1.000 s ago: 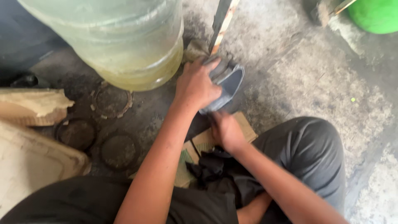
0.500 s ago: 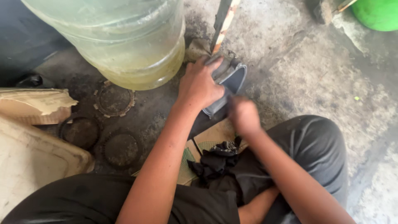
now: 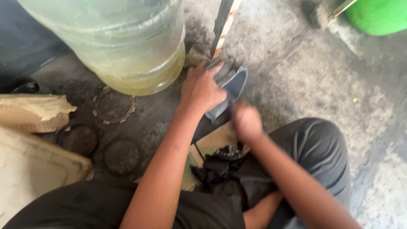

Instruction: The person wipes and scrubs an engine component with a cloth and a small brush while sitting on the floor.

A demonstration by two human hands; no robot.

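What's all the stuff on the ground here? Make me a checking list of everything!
Surface: stained, dusty concrete floor.
Job's things: dark curved part, propped on the floor under the left hand.
Clutter: three round discs; black rag; torn cardboard.
Hands: left hand grips the dark curved part; right hand is blurred, just below it.
Cables: nothing seen.
Surroundings: big clear water jug, green tub, upright bar.
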